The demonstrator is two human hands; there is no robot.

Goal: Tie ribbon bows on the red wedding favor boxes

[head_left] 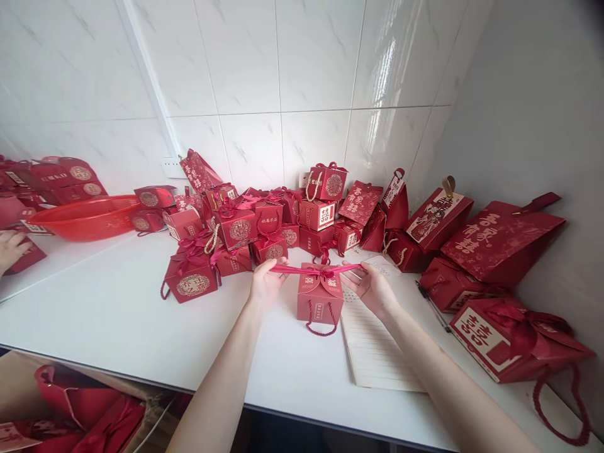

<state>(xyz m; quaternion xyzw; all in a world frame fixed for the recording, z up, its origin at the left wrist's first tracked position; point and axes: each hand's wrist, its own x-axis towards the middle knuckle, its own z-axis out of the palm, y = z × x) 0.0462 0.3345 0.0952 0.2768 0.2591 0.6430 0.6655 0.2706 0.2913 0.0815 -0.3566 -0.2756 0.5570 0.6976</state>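
A small red gift box (319,299) with a dark red rope handle stands upright on the white table (141,333). A red ribbon (326,272) is knotted on its top, its two ends stretched out sideways. My left hand (268,280) pinches the ribbon's left end, beside the box. At the other side, my right hand (372,288) pinches the right end, over an open lined notebook (377,352). Neither hand touches the box walls.
Behind the box stand several red gift boxes (236,229), with larger ones (500,242) at the right. A pen (434,307) lies near these. An orange-red basin (89,217) and another person's hand (12,250) are at the left. Below the table edge is an open carton (19,377).
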